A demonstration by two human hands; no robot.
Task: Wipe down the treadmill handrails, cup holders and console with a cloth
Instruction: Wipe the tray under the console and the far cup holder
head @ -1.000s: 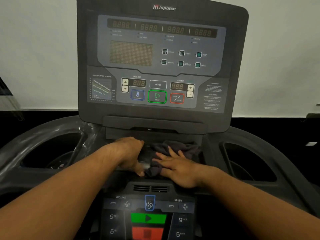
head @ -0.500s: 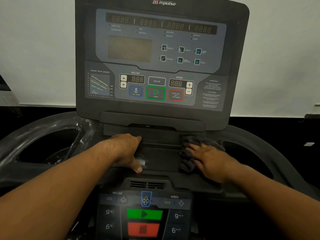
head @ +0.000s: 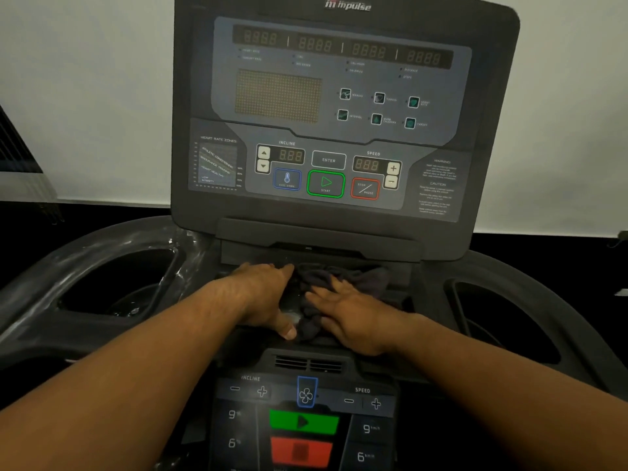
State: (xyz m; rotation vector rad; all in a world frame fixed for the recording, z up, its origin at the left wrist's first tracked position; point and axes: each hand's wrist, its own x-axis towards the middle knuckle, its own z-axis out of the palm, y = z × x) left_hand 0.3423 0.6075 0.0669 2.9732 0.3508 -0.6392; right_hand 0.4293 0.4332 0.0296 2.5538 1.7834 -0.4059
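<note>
Dark cloth [head: 343, 277], bunched, lies under right grip [head: 350, 314], fingers spread flat, pressing it onto console ledge [head: 402, 300]. Left grip [head: 261, 294] rests just beside, flat, holding nothing. Judged light, limp, prone to bunching; hold by palm over its middle.

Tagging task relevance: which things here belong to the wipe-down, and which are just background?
Job: cloth, right hand pressing it, left hand beside it, console, left cup holder, right cup holder.
Background: white wall, slatted thing at left edge.
</note>
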